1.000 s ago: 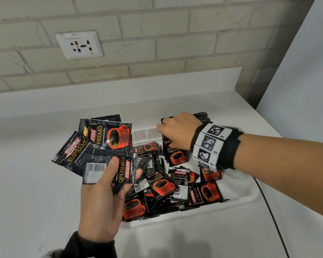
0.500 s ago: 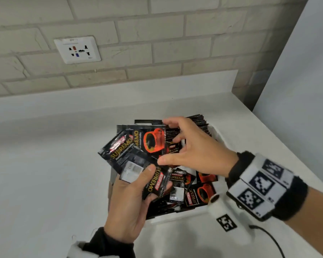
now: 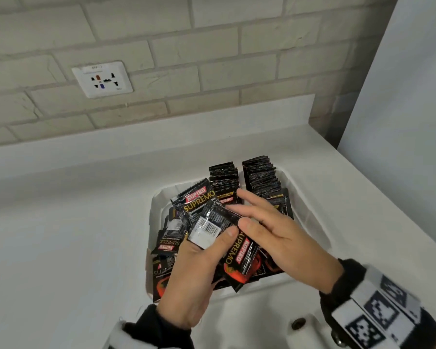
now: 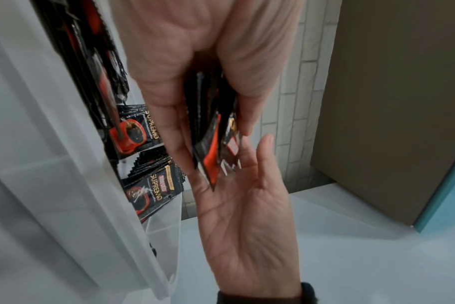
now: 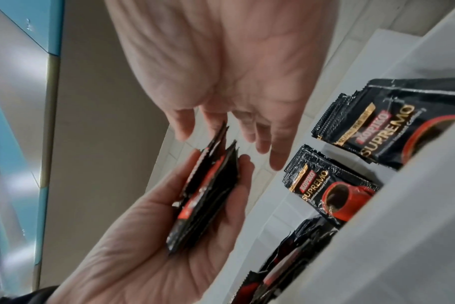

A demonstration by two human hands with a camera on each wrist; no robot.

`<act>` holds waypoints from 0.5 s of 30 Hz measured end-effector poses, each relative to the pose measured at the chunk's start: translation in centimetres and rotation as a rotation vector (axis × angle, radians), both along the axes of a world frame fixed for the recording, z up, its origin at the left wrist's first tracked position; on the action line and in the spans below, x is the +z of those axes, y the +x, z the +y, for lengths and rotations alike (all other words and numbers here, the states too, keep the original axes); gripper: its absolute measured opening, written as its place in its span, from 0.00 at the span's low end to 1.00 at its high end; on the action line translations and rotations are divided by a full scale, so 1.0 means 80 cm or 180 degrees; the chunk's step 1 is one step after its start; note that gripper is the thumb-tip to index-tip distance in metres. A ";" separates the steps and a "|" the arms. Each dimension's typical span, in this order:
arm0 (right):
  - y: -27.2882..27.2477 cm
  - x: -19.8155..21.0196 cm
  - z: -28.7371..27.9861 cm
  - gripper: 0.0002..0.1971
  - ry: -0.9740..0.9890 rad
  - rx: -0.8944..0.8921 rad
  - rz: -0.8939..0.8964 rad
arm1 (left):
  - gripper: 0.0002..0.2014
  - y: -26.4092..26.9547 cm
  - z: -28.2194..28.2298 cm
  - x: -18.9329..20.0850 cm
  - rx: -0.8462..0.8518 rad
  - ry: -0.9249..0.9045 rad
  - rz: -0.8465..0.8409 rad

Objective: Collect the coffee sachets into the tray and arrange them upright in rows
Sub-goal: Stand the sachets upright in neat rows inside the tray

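Observation:
My left hand (image 3: 212, 250) grips a fanned bunch of black Kopiko Supremo sachets (image 3: 202, 210) above the white tray (image 3: 310, 215). My right hand (image 3: 259, 220) is beside the bunch on its right, with straight, spread fingers and nothing in it. Whether it touches the bunch I cannot tell. Two rows of upright sachets (image 3: 223, 177) (image 3: 261, 175) stand at the tray's far end, and loose sachets (image 3: 166, 245) lie jumbled at its near end. In the right wrist view the bunch (image 5: 205, 195) lies edge-on in the left palm (image 5: 143, 246), below the right hand's fingers (image 5: 262, 144).
The tray sits on a white counter (image 3: 61, 248) with a raised back edge below a brick wall. A wall socket (image 3: 102, 79) is at upper left. A tall grey panel (image 3: 400, 96) closes off the right side.
My left hand carried the bunch right, over the tray. My right hand left the upright rows, came to the bunch and took hold of it, and now has straight fingers.

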State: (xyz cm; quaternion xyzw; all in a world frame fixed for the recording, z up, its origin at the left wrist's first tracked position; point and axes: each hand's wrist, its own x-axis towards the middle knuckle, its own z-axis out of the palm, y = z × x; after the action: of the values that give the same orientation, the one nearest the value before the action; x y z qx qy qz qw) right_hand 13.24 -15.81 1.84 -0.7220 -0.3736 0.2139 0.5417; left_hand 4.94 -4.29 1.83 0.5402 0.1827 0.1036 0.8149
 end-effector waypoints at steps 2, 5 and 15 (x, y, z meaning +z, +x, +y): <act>-0.002 -0.001 -0.006 0.17 0.0167 -0.0054 0.0022 | 0.18 0.002 -0.003 0.000 0.0057 0.0068 -0.0040; -0.007 -0.011 -0.011 0.29 0.0271 -0.0362 -0.0143 | 0.18 0.005 -0.009 -0.001 0.0120 0.0155 0.0006; -0.008 -0.013 -0.024 0.10 0.0509 -0.0674 0.0690 | 0.21 -0.009 -0.012 -0.002 -0.0163 -0.0525 0.0220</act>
State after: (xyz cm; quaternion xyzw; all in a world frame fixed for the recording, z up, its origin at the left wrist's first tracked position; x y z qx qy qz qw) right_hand 12.64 -17.69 0.81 -0.6846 -0.2507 0.2018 0.6541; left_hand 4.21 -5.27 1.66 0.4790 0.2048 0.0485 0.8522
